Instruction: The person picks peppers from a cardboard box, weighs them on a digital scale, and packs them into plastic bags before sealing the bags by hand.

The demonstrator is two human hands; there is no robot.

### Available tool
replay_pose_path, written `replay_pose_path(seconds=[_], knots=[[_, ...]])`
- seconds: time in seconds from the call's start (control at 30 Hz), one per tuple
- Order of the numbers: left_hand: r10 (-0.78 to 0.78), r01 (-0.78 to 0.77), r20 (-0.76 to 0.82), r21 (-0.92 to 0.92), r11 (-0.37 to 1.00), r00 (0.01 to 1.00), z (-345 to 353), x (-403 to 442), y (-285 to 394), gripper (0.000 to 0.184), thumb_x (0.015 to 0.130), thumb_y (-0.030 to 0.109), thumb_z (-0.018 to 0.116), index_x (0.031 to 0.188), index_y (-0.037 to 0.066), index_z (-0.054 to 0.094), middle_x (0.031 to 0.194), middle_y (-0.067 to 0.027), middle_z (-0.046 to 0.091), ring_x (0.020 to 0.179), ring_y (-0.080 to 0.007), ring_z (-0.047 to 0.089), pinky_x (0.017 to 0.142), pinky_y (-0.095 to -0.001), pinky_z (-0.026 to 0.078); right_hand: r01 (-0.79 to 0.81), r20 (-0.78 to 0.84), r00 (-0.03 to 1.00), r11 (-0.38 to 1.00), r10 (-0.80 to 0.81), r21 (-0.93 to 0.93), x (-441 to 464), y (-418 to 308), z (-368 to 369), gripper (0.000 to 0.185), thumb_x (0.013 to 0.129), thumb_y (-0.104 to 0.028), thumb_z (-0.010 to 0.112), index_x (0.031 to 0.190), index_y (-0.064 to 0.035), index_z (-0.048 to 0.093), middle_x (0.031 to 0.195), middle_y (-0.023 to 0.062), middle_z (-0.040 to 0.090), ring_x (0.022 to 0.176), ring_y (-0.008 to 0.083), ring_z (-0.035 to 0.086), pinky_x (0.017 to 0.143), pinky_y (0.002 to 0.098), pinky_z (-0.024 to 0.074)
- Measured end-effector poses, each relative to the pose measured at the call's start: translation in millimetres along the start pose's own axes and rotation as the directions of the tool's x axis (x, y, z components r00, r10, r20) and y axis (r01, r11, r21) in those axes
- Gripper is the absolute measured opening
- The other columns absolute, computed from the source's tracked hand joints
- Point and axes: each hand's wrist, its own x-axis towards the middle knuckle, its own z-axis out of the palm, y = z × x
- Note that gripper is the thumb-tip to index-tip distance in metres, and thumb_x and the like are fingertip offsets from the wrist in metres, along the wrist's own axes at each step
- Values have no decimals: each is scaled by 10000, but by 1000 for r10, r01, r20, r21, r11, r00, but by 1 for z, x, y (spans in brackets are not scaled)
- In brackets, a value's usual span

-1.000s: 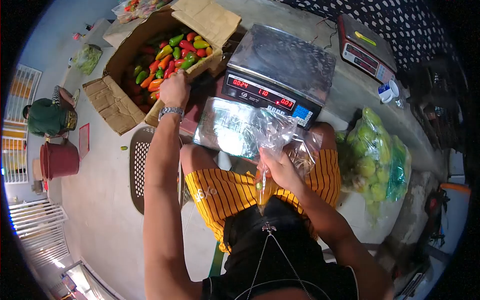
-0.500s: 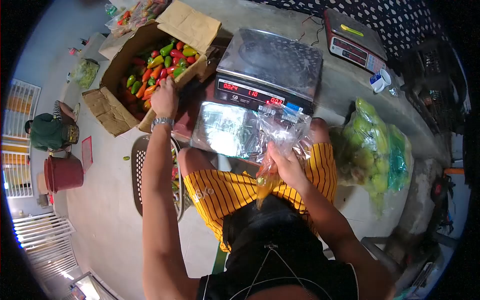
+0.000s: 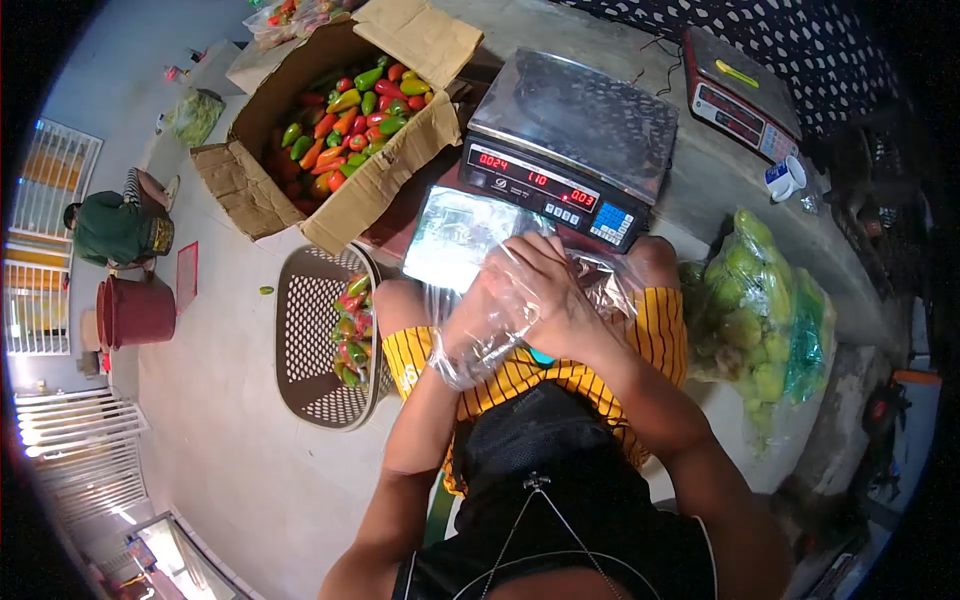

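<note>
Two hands are overlapped in the head view: the left hand (image 3: 478,312) is sheathed in the clear bag (image 3: 462,374), slanting near-left to far-right, finger spread untellable; from the right, film is gripped by the right hand (image 3: 552,302)

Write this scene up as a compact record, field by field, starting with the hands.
Left hand: inside clear plastic bag
Right hand: against bag, over left fingers
Cardboard box: mixed-color peppers
Basket: more peppers
Near scale: display lit
Far scale: yellow-handled item on top
Mug: beside far scale
</note>
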Motion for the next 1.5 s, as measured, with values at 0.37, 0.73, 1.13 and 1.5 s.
replay_pose_path(seconds=[0.37, 0.73, 1.13, 1.5], knots=[[171, -107, 47, -612, 783, 984, 20, -8, 28, 214, 1030, 211, 652, 966, 8, 660, 905, -56, 706, 948, -164, 663, 913, -345, 527, -35, 172, 802, -242, 572, 970, 17, 46, -40, 459, 1071, -493, 509, 754, -169, 439, 613, -78, 285, 536, 90, 266, 545, 251, 263], [35, 76, 177, -580, 811, 984, 3, -30, 18, 330, 1091, 282, 533, 887, 36, 617, 841, -16, 633, 829, -104, 572, 794, -255, 473, 196, -219, 949, 969, -226, -149, -7, 10, -50, 384, 955, -390, 689, 1072, -32, 612, 964, 147, 648, 873, 308, 645, 815, 418, 528], [-3, 38, 48, -748, 663, 999, 3, -43, -7, 263, 1056, 222, 606, 909, 16, 677, 872, -42, 692, 851, -114, 653, 762, -240, 485, -141, 265, 960, 977, 95, 159, -22, 66, -48, 244, 1005, -298, 630, 917, -74, 672, 705, 174, 657, 671, 363, 702, 608, 460, 526], [37, 3, -747, 52, 999, 664, 15, -5, 18, 170, 919, 165, 731, 958, 17, 804, 917, -160, 776, 874, -215, 726, 787, -303, 548, -426, 313, 899, 437, 307, 792, -15, -2, 0, 336, 1103, -319, 486, 918, -48, 558, 751, -38, 487, 640, 58, 448, 603, 247, 410]])
